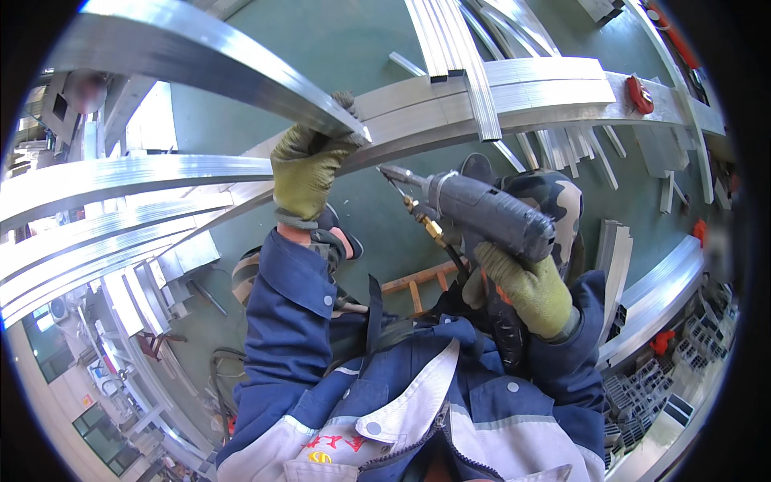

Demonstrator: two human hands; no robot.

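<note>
My left hand [307, 170], in a yellow-green glove, grips the near end of a long silver aluminium bar [193, 60] that runs up to the left. That end rests on a wide aluminium frame rail [530, 96] crossing the view. My right hand [526, 289], gloved the same, holds a grey pistol-shaped air tool [482, 213] by its handle. The tool's thin nose [393, 175] points left toward the rail, just right of my left hand, and a brass fitting with a black hose [438, 237] hangs under it.
Several more aluminium rails [96, 233] fan out at left. Loose profiles [450, 36] lie across the frame above, with cut pieces on the green floor [353, 48]. A red clamp [640, 94] sits on the rail at right. Profile offcuts [642, 386] are stacked at lower right.
</note>
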